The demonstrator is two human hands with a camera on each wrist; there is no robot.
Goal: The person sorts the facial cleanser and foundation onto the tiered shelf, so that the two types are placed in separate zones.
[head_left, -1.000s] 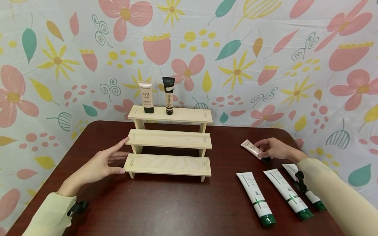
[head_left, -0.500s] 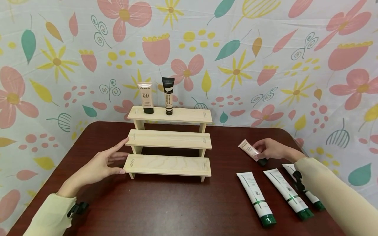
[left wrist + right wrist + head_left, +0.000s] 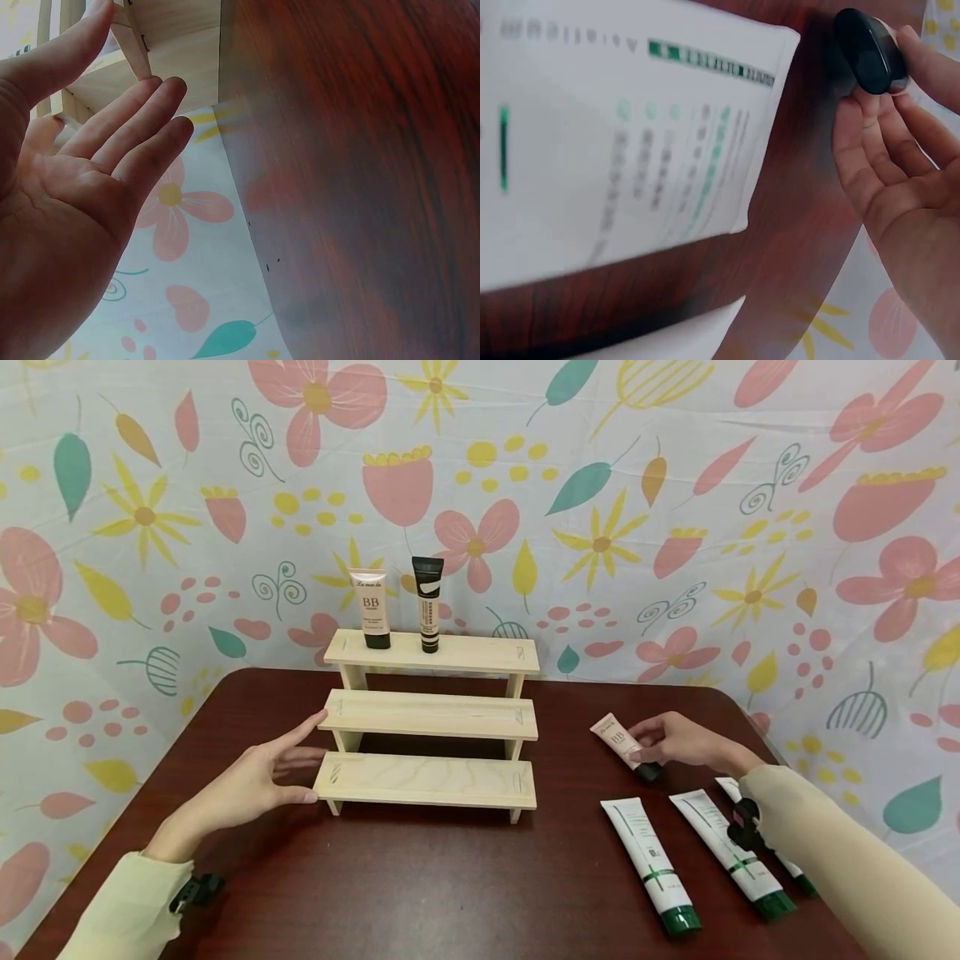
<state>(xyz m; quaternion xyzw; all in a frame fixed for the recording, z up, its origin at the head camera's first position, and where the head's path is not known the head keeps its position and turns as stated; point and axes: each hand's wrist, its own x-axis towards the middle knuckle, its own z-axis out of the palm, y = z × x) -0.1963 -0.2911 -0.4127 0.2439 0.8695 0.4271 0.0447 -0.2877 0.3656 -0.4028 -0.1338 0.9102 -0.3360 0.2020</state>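
A pale pink BB cream tube [image 3: 617, 739] with a black cap [image 3: 870, 52] is pinched between the thumb and fingers of my right hand [image 3: 678, 742], low over the table's right side. My left hand [image 3: 251, 777] reaches to the left end of a three-step wooden display stand [image 3: 427, 778], its straight fingers and thumb at the edges of the middle and bottom steps. On the top step, another pink BB cream tube [image 3: 371, 610] stands cap down. Beside it is a slim black and beige tube [image 3: 428, 606], also upright.
Three white tubes with green caps lie on the dark red wooden table [image 3: 450, 893]: the nearest white tube [image 3: 648, 860], a middle tube [image 3: 731, 852], and one partly hidden under my right sleeve [image 3: 825, 852]. A floral cloth [image 3: 480, 460] hangs behind.
My right hand has moved a little to the left with the pink BB cream tube, which now lies farther from the right edge. My left hand and the stand have stayed in place.
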